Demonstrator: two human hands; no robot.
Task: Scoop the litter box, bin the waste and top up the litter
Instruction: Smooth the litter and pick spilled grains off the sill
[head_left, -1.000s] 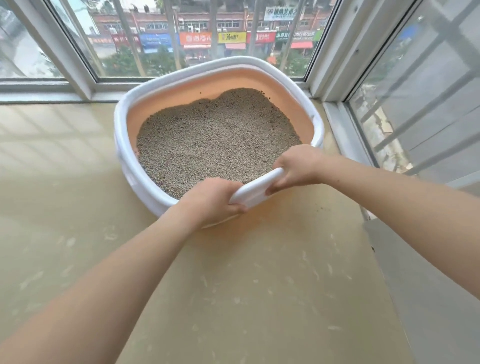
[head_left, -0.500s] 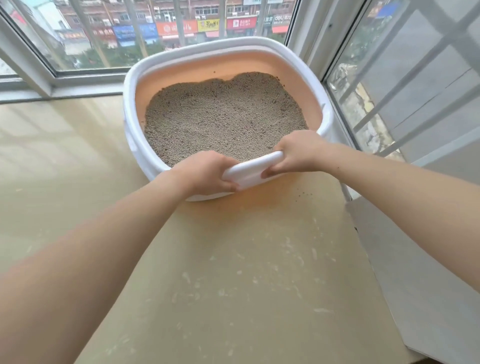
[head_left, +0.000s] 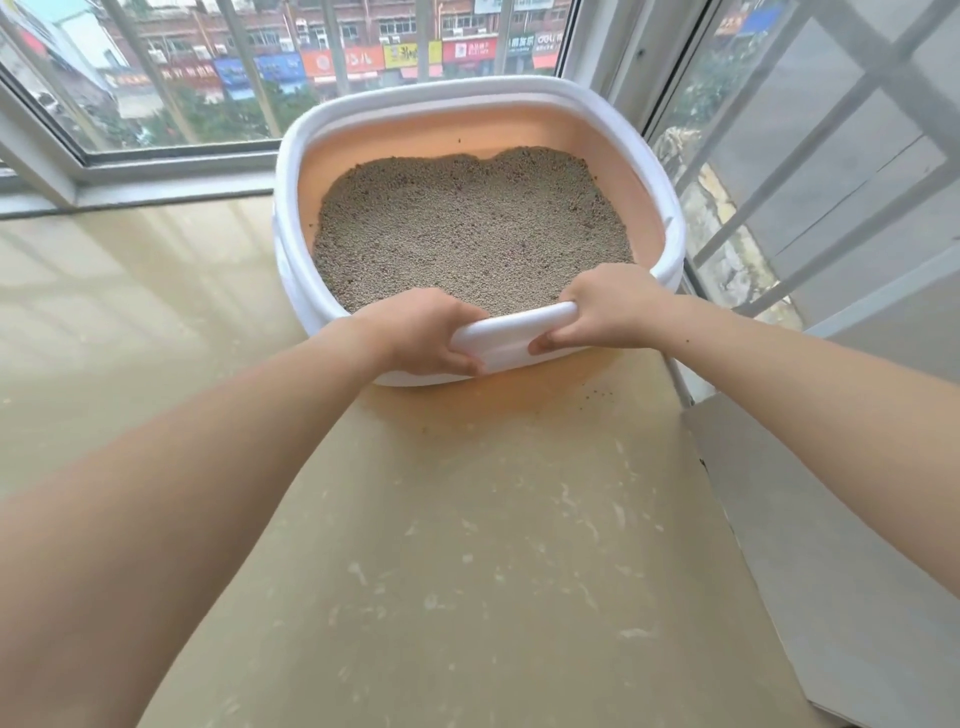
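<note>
A white litter box (head_left: 291, 218) with a peach inner wall stands on the beige floor in the window corner. Grey-brown litter (head_left: 467, 223) fills its bottom in an even layer. My left hand (head_left: 426, 332) grips the near rim of the box, fingers curled over into the inside and thumb under the lip. My right hand (head_left: 608, 306) grips the same low front rim just to the right, thumb pressed on the outer face. A short stretch of white rim shows between the two hands. No scoop or litter bag is in view.
Window frames with bars (head_left: 171, 161) close off the back and the right side (head_left: 810, 171). A few spilled grains (head_left: 597, 395) lie on the floor (head_left: 467, 545) by the box's right front. A grey slab (head_left: 810, 545) borders the floor on the right.
Both hands keep the same grip on the front rim. The box sits farther toward the window corner on the right, and the view has shifted with it.
</note>
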